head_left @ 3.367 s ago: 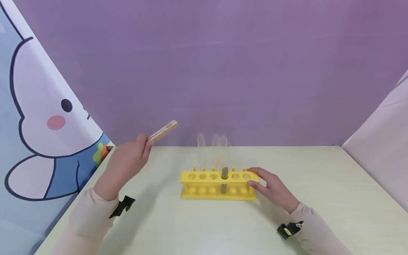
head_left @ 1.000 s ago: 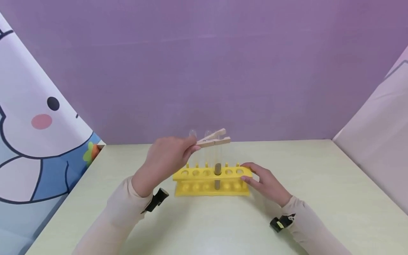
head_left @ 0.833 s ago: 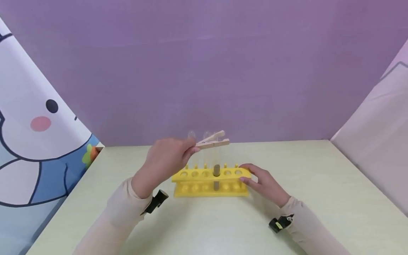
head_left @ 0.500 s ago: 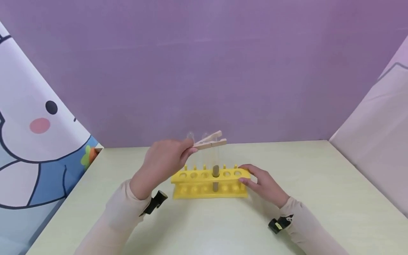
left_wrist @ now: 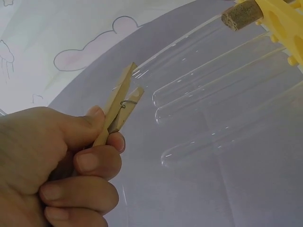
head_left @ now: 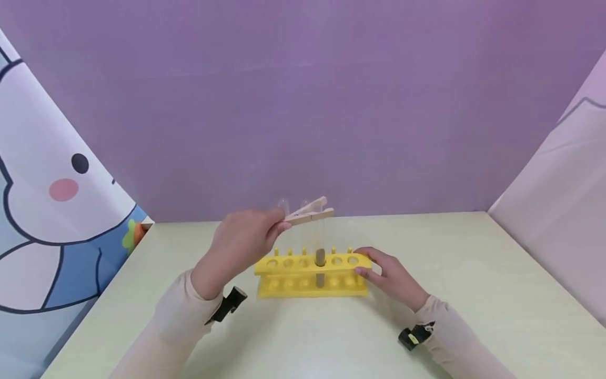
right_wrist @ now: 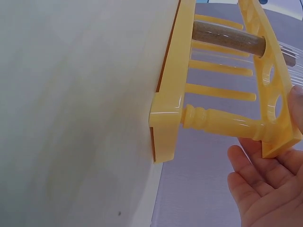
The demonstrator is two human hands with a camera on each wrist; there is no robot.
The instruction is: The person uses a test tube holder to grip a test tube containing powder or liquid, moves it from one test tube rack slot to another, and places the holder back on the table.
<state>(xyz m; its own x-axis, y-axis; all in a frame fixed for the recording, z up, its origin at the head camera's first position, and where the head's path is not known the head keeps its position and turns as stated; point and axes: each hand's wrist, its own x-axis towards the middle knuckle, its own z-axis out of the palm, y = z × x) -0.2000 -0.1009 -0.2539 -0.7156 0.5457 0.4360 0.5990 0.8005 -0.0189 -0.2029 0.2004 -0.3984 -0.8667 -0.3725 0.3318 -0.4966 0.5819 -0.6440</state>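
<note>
My left hand point(head_left: 241, 239) pinches a wooden clothespin-style test tube clamp point(head_left: 310, 215) between thumb and fingers, its jaws spread apart. In the left wrist view, the clamp point(left_wrist: 118, 104) stands at the upper end of a clear test tube point(left_wrist: 177, 42); whether wood touches glass I cannot tell. Brown material point(head_left: 320, 257) fills the lower part of that tube, which stands upright in a hole of the yellow test tube rack point(head_left: 289, 269). The right hand point(head_left: 395, 276) grips the rack's right end, thumb in front. In the right wrist view, its fingers point(right_wrist: 255, 182) reach around the rack's upper bar.
Several clear test tubes point(left_wrist: 163, 97) stand round end up at the back of the rack, partly hidden by the left hand in the head view. The pale tabletop point(head_left: 312, 337) meets a purple backdrop point(head_left: 303, 105). A cartoon-printed cloth point(head_left: 42, 226) hangs at the left.
Over the last seconds my left hand has brought the clamp rightward to the tubes, and its jaws have spread. Within the last half second both hands keep nearly the same position relative to the rack.
</note>
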